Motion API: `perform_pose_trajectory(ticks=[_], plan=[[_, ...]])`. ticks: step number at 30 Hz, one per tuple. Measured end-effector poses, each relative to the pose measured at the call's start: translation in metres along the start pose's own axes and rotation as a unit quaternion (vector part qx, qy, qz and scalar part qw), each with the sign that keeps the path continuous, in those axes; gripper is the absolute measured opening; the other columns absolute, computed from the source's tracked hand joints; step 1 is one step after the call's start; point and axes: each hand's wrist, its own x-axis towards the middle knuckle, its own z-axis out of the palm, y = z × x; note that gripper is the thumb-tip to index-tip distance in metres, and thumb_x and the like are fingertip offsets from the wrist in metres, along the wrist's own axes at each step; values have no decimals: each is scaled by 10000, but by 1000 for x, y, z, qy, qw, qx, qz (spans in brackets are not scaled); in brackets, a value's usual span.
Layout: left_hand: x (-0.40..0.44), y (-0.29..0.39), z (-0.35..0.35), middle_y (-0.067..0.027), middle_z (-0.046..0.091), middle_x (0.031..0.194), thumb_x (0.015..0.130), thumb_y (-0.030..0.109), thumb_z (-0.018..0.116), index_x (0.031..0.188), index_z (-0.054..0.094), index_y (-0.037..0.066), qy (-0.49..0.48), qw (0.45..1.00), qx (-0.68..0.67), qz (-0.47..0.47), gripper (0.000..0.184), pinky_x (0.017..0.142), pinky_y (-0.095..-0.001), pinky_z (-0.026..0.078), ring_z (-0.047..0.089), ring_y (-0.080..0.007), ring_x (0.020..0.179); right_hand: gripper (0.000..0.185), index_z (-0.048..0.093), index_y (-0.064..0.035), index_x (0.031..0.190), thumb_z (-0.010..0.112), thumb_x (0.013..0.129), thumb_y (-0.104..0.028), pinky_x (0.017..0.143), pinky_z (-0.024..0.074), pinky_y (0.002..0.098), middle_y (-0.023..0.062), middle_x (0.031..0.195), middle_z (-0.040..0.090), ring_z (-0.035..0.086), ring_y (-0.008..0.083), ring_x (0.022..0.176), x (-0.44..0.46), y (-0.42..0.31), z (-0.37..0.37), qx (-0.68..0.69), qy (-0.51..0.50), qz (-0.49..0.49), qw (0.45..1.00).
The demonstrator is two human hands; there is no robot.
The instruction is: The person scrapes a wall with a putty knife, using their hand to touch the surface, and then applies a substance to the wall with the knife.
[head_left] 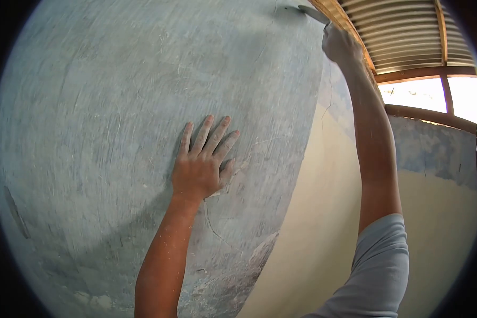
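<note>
My left hand (200,161) lies flat against the grey, scratched wall (116,95), fingers spread and dusted with pale powder. High up at the wall's right edge, my right hand (342,45) is closed around the handle of a scraper (314,14). The scraper's thin blade points up and left and appears to touch the wall near the wooden beam; the fingers hide most of its handle. A small dark hole or mark shows beside the blade tip. Fine dust speckles the left forearm.
A wooden beam (350,26) runs along the wall's top under a corrugated metal roof (403,34). To the right, a cream-painted wall (323,212) meets the grey one at a corner. A framed opening (416,94) lets in bright light. Cracks mark the grey wall below my left hand.
</note>
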Motion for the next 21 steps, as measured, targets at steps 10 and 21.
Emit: perform_pose_trajectory(ticks=[10,21], plan=[[0,-2,-2,42,339,1686,916,416,634,1520,529,294,14,1000,-9,-4,625,1289,-554,168,286,-230,1562,303,726,-129,1177,569,997,-315,939,553,529,208,1136,736,714,392,1070,-52,7,-28,-2,-13,-29,999],[-1,-1,-2,47,344,1683,916,419,638,1520,527,304,12,1000,6,-1,625,1292,-548,165,287,-227,1562,342,735,-129,1206,559,983,-320,947,540,544,230,1173,718,682,428,1114,-3,32,-8,79,-20,0,997]])
